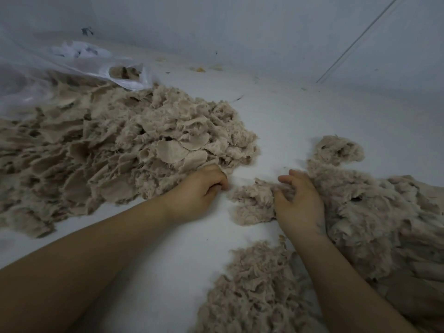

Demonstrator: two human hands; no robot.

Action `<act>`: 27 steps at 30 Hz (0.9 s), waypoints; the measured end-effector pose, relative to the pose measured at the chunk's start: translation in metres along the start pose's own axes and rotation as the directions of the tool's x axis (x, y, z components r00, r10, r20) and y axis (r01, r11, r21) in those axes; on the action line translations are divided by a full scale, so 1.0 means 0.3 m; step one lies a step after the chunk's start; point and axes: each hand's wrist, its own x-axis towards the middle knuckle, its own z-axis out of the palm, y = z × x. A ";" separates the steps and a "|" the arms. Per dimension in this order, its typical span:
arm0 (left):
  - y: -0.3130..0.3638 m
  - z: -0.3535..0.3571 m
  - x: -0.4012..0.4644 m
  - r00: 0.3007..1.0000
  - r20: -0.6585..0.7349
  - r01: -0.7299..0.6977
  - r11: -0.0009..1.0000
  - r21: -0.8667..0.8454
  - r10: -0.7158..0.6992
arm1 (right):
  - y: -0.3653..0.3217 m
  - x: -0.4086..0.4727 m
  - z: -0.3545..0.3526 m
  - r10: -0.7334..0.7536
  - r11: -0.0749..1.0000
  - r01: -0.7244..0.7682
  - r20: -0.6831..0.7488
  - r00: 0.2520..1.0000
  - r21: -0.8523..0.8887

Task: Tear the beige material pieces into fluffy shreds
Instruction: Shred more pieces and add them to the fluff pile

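Observation:
A big heap of flat beige material pieces (115,145) covers the left of the white surface. My left hand (199,191) rests at the heap's near right edge, fingers curled shut on the edge of a piece. A mound of fluffy beige shreds (374,212) spreads along the right. My right hand (298,200) lies with spread fingers on a small fluffy clump (252,203) at that mound's left edge. Another patch of shreds (257,292) lies near me under my right forearm.
A clear plastic bag (72,66) with more beige pieces in its mouth lies at the back left. A pale wall (264,27) rises behind, with small yellowish scraps (200,69) at its foot. White surface (276,116) shows between the heaps.

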 end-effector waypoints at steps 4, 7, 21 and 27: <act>0.009 0.019 0.002 1.000 -0.016 -0.025 1.000 0.004 0.025 | 0.004 0.002 0.006 -0.053 0.998 0.053 -0.002 0.999 -0.032; 0.055 0.057 0.018 0.998 -0.062 0.028 0.997 0.071 -0.024 | 0.002 0.001 0.011 -0.088 0.995 0.087 -0.007 0.996 -0.044; 0.162 0.130 0.081 0.948 -0.259 0.158 0.979 -0.127 -0.187 | -0.033 0.044 -0.031 0.033 0.950 -0.010 0.066 0.997 -0.312; 0.151 0.136 0.068 0.895 -0.353 0.192 0.950 -0.246 -0.272 | -0.024 0.056 -0.019 0.099 0.930 -0.090 0.006 0.995 -0.355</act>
